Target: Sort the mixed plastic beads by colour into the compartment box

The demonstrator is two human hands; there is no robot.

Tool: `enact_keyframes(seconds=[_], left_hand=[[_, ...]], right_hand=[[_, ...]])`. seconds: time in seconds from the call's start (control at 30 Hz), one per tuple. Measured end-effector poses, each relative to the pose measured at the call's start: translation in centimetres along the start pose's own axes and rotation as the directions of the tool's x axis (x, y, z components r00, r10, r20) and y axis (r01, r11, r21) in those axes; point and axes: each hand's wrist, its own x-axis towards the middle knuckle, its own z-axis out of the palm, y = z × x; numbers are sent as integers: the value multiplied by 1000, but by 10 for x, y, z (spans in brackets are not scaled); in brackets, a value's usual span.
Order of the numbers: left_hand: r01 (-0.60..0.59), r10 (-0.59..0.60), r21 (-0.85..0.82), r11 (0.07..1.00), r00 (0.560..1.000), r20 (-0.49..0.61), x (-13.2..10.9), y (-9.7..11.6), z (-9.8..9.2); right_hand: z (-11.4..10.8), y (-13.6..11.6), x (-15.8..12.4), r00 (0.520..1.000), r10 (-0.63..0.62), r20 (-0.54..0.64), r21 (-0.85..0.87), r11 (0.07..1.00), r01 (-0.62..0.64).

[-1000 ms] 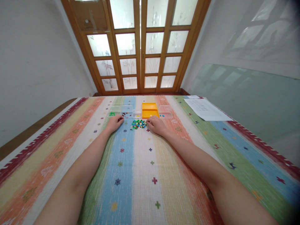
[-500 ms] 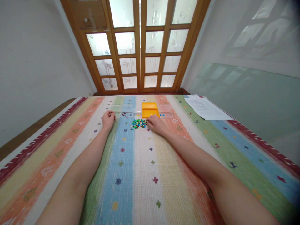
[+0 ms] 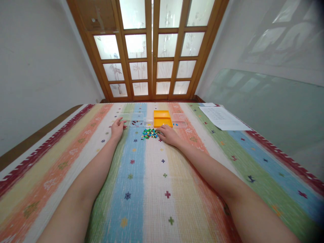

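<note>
Colored pieces (image 3: pixel 149 134) piled beside right hand (image 3: pixel 169 134) fingers, grip cannot be told; left hand (image 3: pixel 117 130) fingers seen parted, clear tray (image 3: pixel 138 118) just beside them.

A person's two arms are bare from the fingertips back to where the picture's lower edge cuts them off. Behind the slim left fingers (image 3: pixel 119 121), a narrow left wrist (image 3: pixel 115 139) joins a smooth left forearm (image 3: pixel 95 168) that broadens steadily toward the elbow. The right fingers (image 3: pixel 161 130) taper from softly rounded knuckles; just behind them come a slender right wrist (image 3: pixel 178 142) and an equally smooth right forearm (image 3: pixel 205 165), fuller farther back. Fingernails are too small to make out.
</note>
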Motion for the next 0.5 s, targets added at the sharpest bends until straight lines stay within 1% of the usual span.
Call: enact_keyframes(seconds=[0.13,0.27,0.4,0.5], left_hand=[[-71,63,119,990,996,65,-1,-2,1],[-166,144,215,962,983,114,-7,2,2],[-264,211,299,917,957,198,-17,12,5],[-342,253,342,875,926,278,-24,19,9]], right_hand=[[1,1,0,1000,-22,13,12,1000,22],[0,1,0,999,-43,1,51,998,43],[-1,1,0,998,-59,10,49,997,58],[-2,0,0,997,-76,20,48,996,75]])
